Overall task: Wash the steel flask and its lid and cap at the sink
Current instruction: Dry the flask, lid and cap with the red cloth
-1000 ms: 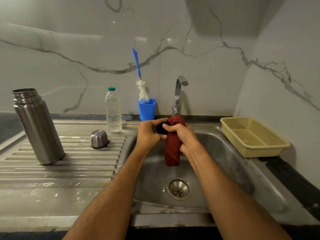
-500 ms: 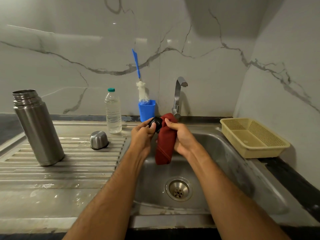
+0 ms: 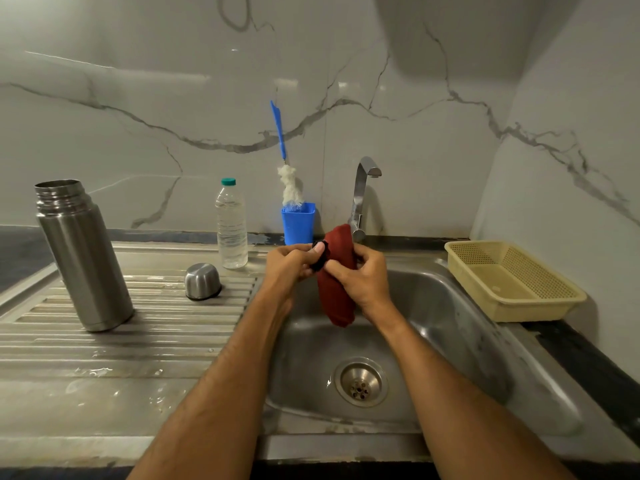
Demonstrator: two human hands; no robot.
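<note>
The open steel flask (image 3: 83, 258) stands upright on the ribbed drainboard at the left. Its steel cap (image 3: 202, 281) sits upside down on the drainboard, nearer the sink. Above the sink basin (image 3: 433, 327), my left hand (image 3: 294, 263) pinches a small black lid (image 3: 320, 259), mostly hidden by my fingers. My right hand (image 3: 363, 278) grips a dark red cloth (image 3: 337, 303) against the lid; the cloth hangs down into the basin.
A clear water bottle (image 3: 231, 225) and a blue cup (image 3: 298, 223) with a bottle brush (image 3: 289, 188) stand at the back. The tap (image 3: 362, 195) is behind my hands, with no water seen running. A yellow plastic basket (image 3: 512, 282) sits right of the sink.
Both hands, with the lid and cloth, have shifted slightly left, away from the tap. The cloth has turned around the lid.
</note>
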